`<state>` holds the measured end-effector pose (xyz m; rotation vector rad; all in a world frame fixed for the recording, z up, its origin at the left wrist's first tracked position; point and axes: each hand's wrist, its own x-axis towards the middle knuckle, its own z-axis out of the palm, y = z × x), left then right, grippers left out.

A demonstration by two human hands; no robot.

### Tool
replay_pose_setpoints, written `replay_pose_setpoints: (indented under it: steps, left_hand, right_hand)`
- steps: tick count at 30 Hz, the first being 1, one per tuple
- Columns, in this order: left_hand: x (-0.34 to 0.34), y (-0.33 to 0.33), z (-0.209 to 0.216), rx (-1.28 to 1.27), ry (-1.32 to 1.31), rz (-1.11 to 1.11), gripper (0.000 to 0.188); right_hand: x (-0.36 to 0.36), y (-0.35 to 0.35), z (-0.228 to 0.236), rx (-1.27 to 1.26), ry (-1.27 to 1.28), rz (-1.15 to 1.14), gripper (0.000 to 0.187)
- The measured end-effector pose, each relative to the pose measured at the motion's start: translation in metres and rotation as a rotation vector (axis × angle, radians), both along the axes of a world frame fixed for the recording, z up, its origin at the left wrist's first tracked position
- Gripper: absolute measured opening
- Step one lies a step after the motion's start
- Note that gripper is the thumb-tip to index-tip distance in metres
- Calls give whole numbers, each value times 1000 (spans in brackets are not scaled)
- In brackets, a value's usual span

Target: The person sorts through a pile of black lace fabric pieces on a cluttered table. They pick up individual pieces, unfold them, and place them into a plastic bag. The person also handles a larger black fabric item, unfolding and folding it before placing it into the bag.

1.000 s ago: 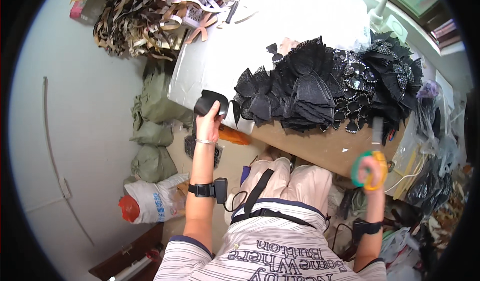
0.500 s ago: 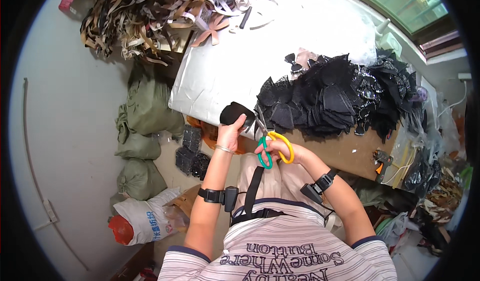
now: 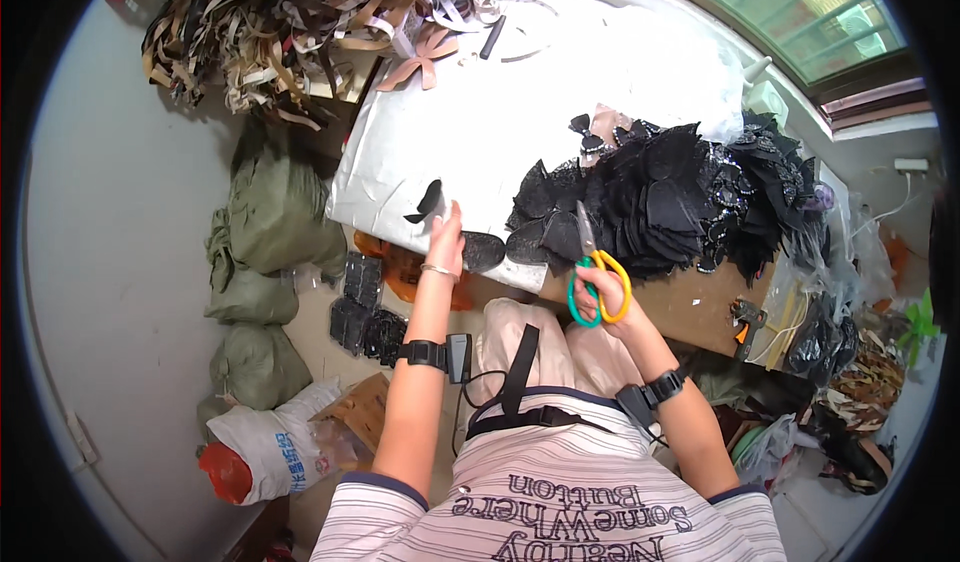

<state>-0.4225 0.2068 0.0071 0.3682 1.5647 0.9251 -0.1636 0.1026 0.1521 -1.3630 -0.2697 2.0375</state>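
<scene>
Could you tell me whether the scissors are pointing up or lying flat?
Pointing up: the right hand holds the scissors by their handles, blades toward the black pile.
</scene>
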Motion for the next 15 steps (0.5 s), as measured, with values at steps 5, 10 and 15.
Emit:
replay_pose_setpoints:
  steps: [5,10,15]
  left_hand:
    - [38,-22,0,196,1127,-901,72]
    - [59,-4,-22,463,1060,-972,37]
    - [137,46,-11,765,1011,-1044,35]
  right_hand:
    - [50,-49,15,14,-202,-279,23]
    - [102,-119,17,-25,-477,-573,22]
    - [134,-192,15,-133,-593,-783,24]
